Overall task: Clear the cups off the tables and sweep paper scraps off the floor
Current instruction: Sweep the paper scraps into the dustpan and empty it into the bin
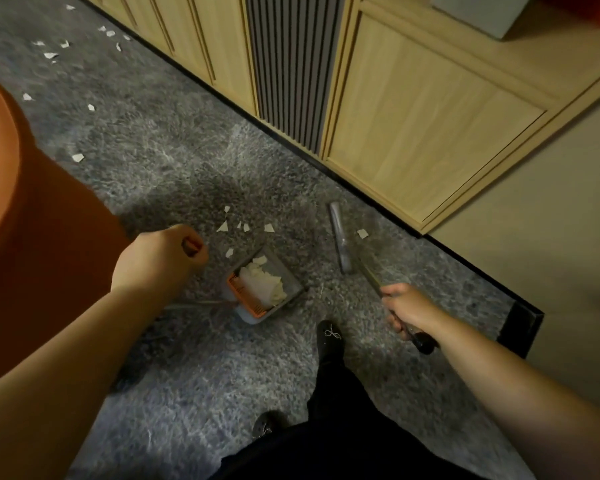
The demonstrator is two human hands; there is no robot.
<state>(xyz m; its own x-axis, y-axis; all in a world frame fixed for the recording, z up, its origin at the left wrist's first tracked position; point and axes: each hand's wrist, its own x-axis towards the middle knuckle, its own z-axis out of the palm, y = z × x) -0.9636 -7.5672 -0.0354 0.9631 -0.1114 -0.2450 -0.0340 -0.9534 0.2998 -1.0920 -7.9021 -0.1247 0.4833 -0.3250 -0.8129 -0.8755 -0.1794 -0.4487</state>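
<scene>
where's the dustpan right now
In the head view the dustpan sits on the grey carpet at centre, below the left hand, with the broom head to its right.

Left hand grips dustpan handle; right hand grips broom.

View: we have one head-worn wide-angle camera — no second view to share anything with.
Facing: we look forward and steeply down at the carpet, along the wooden cabinets.
Nearness: both forearms reach in from the bottom corners — the floor lies at standing height.
Distortion: edges bow outward.
</scene>
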